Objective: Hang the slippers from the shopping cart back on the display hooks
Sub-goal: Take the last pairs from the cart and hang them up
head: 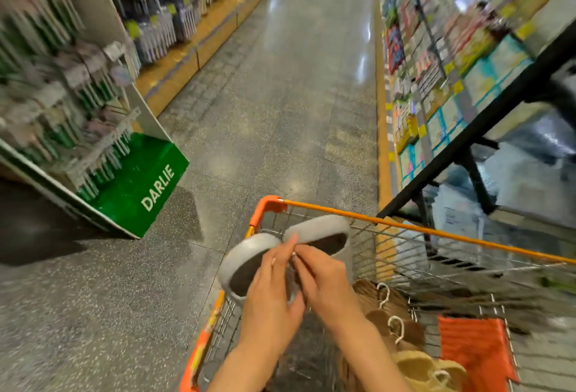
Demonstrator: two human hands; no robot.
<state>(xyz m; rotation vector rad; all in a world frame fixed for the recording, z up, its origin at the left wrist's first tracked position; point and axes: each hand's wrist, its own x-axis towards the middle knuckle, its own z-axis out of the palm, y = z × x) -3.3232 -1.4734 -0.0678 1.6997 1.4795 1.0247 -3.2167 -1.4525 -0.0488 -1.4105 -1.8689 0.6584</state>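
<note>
Location: a store aisle with a polished, speckled grey floor (pixel 280 117) carrying glare streaks from overhead lights. Much of the view is motion-blurred.

Far left: a freestanding display stand (pixel 62 105) with rows of hanging packaged goods, contents too blurred to identify. Its green base panel (pixel 140 186) reads "DARLIE" and sits on the floor. Behind it, a long shelf run (pixel 174 14) with an orange-yellow plinth lines the aisle.

Centre, bottom: an orange-framed wire shopping cart (pixel 436 231). Above its front left corner, a pair of grey slippers (pixel 249 251) with dark insoles is held up, soles apart in a V. The left hand (pixel 268 295) grips the pair from below, fingers curled around the joined ends. The right hand (pixel 327 282) has its fingers pinched at the junction between the two slippers; what they pinch is too small to tell.

Inside the cart: brown slippers (pixel 383 304) on white hangers, tan slippers (pixel 427 366) nearer, and an orange seat flap (pixel 473 348).

Right: a black metal rack frame (pixel 477 123) and shelves of colourful packaged goods (pixel 436 36), blurred.
</note>
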